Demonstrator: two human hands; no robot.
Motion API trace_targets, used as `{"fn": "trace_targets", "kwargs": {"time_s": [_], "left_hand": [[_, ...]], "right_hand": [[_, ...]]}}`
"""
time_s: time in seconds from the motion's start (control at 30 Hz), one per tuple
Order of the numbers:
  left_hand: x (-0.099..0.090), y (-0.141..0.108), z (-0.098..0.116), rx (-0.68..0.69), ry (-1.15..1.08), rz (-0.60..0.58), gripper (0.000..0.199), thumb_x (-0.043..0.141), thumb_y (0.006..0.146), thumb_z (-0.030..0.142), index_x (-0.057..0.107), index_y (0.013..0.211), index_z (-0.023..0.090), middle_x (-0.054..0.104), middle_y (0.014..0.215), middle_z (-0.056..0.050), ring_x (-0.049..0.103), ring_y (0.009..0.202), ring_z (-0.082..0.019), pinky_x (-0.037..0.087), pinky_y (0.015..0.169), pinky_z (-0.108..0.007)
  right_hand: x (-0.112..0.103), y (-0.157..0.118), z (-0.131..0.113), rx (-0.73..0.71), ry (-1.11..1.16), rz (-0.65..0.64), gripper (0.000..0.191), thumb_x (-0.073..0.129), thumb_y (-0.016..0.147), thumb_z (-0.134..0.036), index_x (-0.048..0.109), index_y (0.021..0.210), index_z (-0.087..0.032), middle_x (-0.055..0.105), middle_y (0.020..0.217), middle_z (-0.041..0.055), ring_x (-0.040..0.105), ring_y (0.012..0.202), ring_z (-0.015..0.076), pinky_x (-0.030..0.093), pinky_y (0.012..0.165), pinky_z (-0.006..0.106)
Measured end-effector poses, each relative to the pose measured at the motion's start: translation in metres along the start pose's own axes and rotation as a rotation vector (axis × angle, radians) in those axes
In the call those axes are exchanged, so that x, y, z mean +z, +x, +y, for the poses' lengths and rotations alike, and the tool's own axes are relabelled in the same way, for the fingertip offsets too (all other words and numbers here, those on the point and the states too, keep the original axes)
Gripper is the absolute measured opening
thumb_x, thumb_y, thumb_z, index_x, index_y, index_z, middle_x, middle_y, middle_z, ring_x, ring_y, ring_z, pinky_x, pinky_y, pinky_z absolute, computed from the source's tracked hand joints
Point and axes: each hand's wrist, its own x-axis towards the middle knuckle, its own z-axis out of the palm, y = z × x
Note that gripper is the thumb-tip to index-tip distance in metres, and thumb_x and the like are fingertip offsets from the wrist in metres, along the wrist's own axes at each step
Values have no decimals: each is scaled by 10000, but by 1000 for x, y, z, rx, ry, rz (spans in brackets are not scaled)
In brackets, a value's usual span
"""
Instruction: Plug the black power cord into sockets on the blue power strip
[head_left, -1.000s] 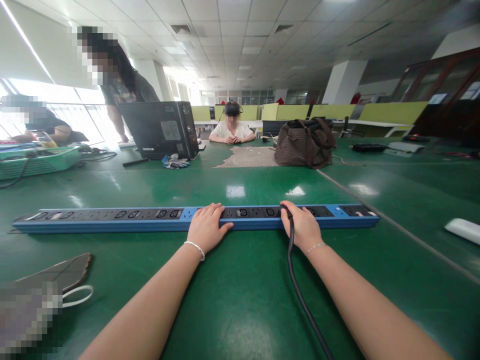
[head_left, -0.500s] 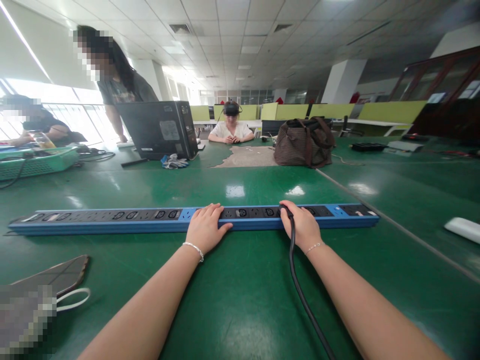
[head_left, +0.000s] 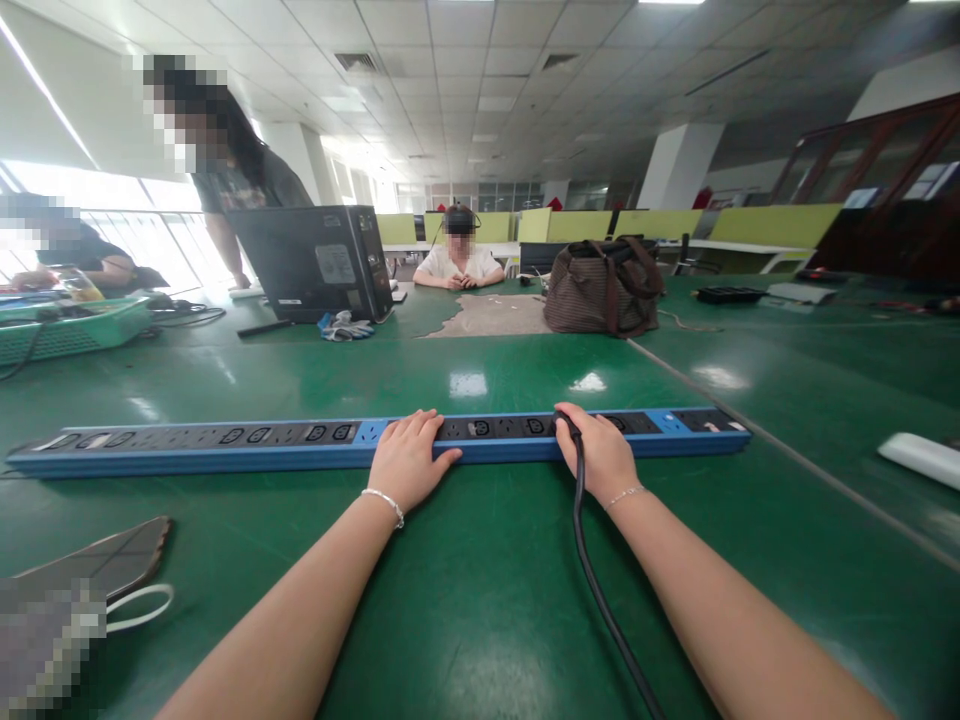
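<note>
Power strip [head_left: 499, 450] across table [head_left: 465, 590], phone [head_left: 112, 560] before its left end, bag [head_left: 592, 292] behind

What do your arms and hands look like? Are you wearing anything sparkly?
The left hand has a shiny, silvery bracelet at its wrist. The right hand has a thinner, silvery chain at its wrist. Both hands are bare, and no sleeves show on the forearms.

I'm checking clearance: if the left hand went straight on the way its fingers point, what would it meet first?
Past the blue power strip under it, the left hand would cross the green tabletop; the first upright thing looks to be the person seated opposite, though depth is unclear.
</note>
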Motion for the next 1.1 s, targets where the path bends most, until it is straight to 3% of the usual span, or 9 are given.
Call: {"fn": "trace_targets", "kwargs": {"time_s": [0.27, 0.53, 0.67, 0.77, 0.97, 1.1], "left_hand": [[1, 0, -1, 10, 9, 18, 512, 481, 829, 506, 532, 1216, 174, 564, 1293, -96, 491, 1203, -259, 361, 1014, -423], [1, 0, 0, 1, 5, 24, 507, 497, 819, 507, 542, 1203, 179, 570, 1285, -87, 498, 1192, -259, 365, 1007, -421], [1, 0, 0, -1, 1, 21, 510, 499, 816, 507, 541, 1203, 177, 569, 1287, -89, 501, 1187, -263, 365, 1004, -427], [0, 0, 0, -2, 0, 19, 504, 499, 817, 503, 541, 1200, 178, 570, 1284, -89, 503, 1186, -263, 366, 1004, -428], [1, 0, 0, -6, -9, 18, 495, 491, 818, 502, 539, 1201, 192, 567, 1288, -90, 497, 1197, -261, 358, 1014, -426], [0, 0, 0, -7, -14, 21, 494, 493, 817, 497, 541, 1199, 188, 572, 1280, -95, 501, 1191, -262, 363, 1010, -436]], "right_hand": [[10, 0, 3, 79, -4, 72, 365, 435, 861, -350, 646, 1057, -126, 719, 886, 114, 656, 848, 237, 463, 872, 361], [14, 0, 4, 100, 118, 146, 392, 413, 868, -397, 678, 991, -135, 717, 922, 128, 657, 849, 243, 446, 894, 376], [3, 11, 6, 299, 322, 339, 460, 380, 873, -481, 673, 1014, -155, 711, 954, 117, 649, 891, 242, 479, 818, 343], [-13, 20, 25, 346, 375, 412, 485, 386, 855, -517, 691, 957, -154, 706, 972, 118, 636, 934, 248, 470, 851, 350], [-35, 14, 102, 465, 289, 236, 438, 406, 829, -465, 708, 951, -172, 699, 1018, 105, 612, 1019, 268, 432, 935, 390], [-33, 7, 124, 543, 206, 62, 423, 449, 793, -456, 703, 1011, -197, 659, 1142, 98, 546, 1144, 301, 367, 1011, 430]]}}
